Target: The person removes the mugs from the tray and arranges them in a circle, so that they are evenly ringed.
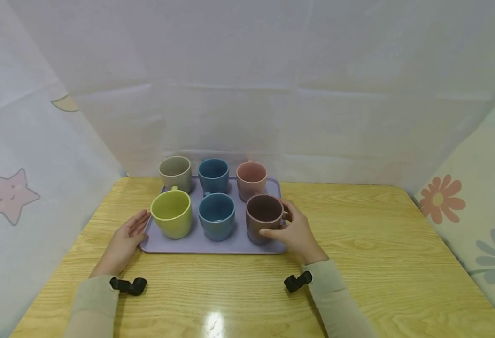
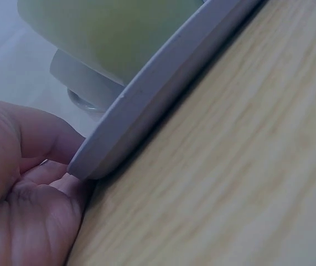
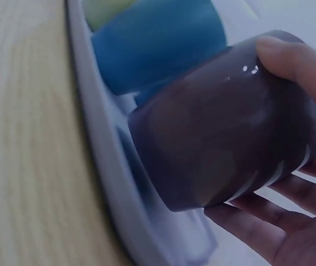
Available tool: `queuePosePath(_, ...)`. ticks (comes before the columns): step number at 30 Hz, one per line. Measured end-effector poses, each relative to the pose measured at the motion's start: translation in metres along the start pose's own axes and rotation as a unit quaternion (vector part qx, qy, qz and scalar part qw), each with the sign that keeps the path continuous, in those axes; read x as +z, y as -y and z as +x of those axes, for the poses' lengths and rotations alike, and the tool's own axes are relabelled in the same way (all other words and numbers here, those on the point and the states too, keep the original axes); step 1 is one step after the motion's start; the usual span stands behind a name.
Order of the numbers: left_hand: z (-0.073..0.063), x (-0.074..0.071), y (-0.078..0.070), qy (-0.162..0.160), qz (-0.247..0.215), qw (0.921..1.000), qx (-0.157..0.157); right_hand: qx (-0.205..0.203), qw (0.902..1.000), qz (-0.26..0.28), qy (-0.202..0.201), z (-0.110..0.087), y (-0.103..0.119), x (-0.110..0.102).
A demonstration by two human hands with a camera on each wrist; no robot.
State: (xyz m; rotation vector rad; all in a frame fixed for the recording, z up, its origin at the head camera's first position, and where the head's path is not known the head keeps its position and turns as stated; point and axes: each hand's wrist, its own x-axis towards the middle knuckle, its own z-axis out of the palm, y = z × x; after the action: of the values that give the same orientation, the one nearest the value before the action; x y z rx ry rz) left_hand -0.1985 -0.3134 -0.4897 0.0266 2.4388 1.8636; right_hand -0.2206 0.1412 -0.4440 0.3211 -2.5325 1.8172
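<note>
At a tray's [image 1: 213, 247] near right corner, a glossy, tapering brown mug [image 1: 256, 225], axis vertical, handle rightward, our right hand [image 1: 297, 233], fingers clamped round it, our left hand [image 1: 124, 241], fingers straight, touching the rim

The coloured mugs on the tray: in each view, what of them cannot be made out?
- Dark brown glossy mug: head view, handle partly covered by the right hand.
- Yellow round mug: left wrist view, rim cut off by the top edge.
- Front blue round mug: right wrist view, one side hidden behind the brown mug.
</note>
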Motion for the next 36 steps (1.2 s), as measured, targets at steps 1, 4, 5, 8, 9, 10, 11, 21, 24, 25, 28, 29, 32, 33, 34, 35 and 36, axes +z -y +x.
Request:
queuePosePath(1,0.0,0.0,0.0,0.0,-0.001,1.0,0.0,-0.002,1.0,0.005,0.001,0.0,0.0,-0.003)
queuePosePath(4,0.0,-0.001,0.0,0.0,0.0,1.0,0.001,-0.012,0.9998,0.014,0.003,0.001,0.001,-0.012)
queuePosePath(5,0.0,-0.001,0.001,0.0,0.0,1.0,0.003,-0.015,0.9997,0.018,0.003,0.001,0.001,-0.016)
queuePosePath(8,0.0,-0.002,0.001,0.001,0.001,1.0,0.004,-0.03,0.9994,0.017,-0.002,0.001,0.002,-0.026)
queuePosePath(9,0.0,-0.003,0.002,0.001,0.001,1.0,0.004,-0.034,0.9993,0.015,-0.007,0.0,0.003,-0.03)
queuePosePath(10,-0.001,-0.003,0.002,0.002,0.001,1.0,0.004,-0.039,0.9991,0.014,-0.012,0.001,0.003,-0.033)
queuePosePath(11,-0.001,-0.003,0.003,0.002,0.001,1.0,0.004,-0.042,0.9989,0.012,-0.018,0.001,0.004,-0.037)
queuePosePath(21,0.0,-0.001,0.003,-0.003,-0.004,1.0,0.007,-0.054,0.9954,-0.001,-0.079,0.0,0.002,-0.073)
queuePosePath(24,0.0,-0.001,0.004,-0.005,-0.008,0.9999,0.007,-0.048,0.9939,-0.016,-0.098,-0.002,0.0,-0.083)
queuePosePath(25,0.0,0.0,0.004,-0.005,-0.009,0.9999,0.007,-0.046,0.9934,-0.019,-0.104,-0.003,0.0,-0.086)
queuePosePath(28,-0.001,0.0,0.003,-0.004,-0.014,0.9999,0.005,-0.037,0.9922,-0.026,-0.117,-0.006,-0.001,-0.094)
queuePosePath(29,-0.001,0.0,0.003,-0.004,-0.015,0.9999,0.004,-0.033,0.9919,-0.025,-0.12,-0.006,-0.001,-0.096)
queuePosePath(32,-0.002,0.0,0.001,-0.004,-0.012,0.9999,0.002,-0.018,0.9903,-0.022,-0.136,-0.009,0.0,-0.102)
queuePosePath(33,-0.002,-0.001,0.001,-0.004,-0.011,0.9999,0.001,-0.012,0.9895,-0.023,-0.142,-0.009,0.0,-0.104)
queuePosePath(34,-0.002,-0.001,0.001,-0.003,-0.01,0.9999,0.001,-0.006,0.9887,-0.023,-0.148,-0.01,-0.001,-0.106)
queuePosePath(35,-0.002,-0.001,0.0,-0.002,-0.011,0.9999,0.001,0.0,0.9876,-0.026,-0.155,-0.01,-0.001,-0.108)
queuePosePath(36,-0.002,-0.001,0.0,-0.001,-0.012,0.9999,0.001,0.003,0.9866,-0.029,-0.161,-0.01,-0.002,-0.11)
